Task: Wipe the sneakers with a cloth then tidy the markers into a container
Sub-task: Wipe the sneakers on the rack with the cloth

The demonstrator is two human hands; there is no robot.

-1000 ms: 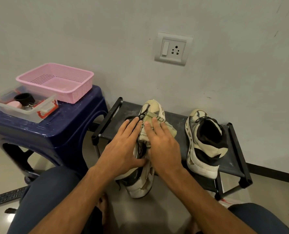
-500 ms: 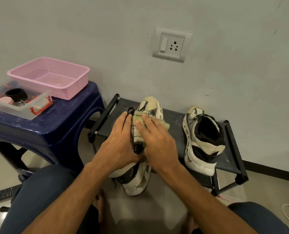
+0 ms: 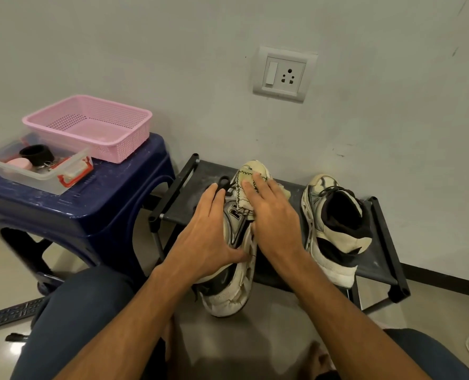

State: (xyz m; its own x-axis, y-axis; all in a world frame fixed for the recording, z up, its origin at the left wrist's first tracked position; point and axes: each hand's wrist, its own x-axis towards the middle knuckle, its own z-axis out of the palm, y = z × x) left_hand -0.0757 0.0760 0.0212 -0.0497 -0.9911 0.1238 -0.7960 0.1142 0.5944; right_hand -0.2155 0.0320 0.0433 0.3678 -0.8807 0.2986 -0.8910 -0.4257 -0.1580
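A worn white and black sneaker (image 3: 227, 297) lies tilted on its side across the front of a low black shoe rack (image 3: 375, 267), toe to the wall. My left hand (image 3: 208, 231) grips its left side, thumb over the upper. My right hand (image 3: 274, 220) presses a pale yellow cloth (image 3: 244, 187) flat onto the sneaker near the toe, fingers straight. The second sneaker (image 3: 334, 234) stands upright on the rack to the right. No marker is clearly visible.
A blue plastic stool (image 3: 90, 204) at the left carries a pink perforated basket (image 3: 90, 127) and a clear lidless box (image 3: 35, 174) with small items. A remote (image 3: 8, 314) lies on the floor. A wall socket (image 3: 284, 74) is above the rack.
My right hand has slid the cloth along the sneaker toward the toe. My left hand keeps its hold on the sneaker.
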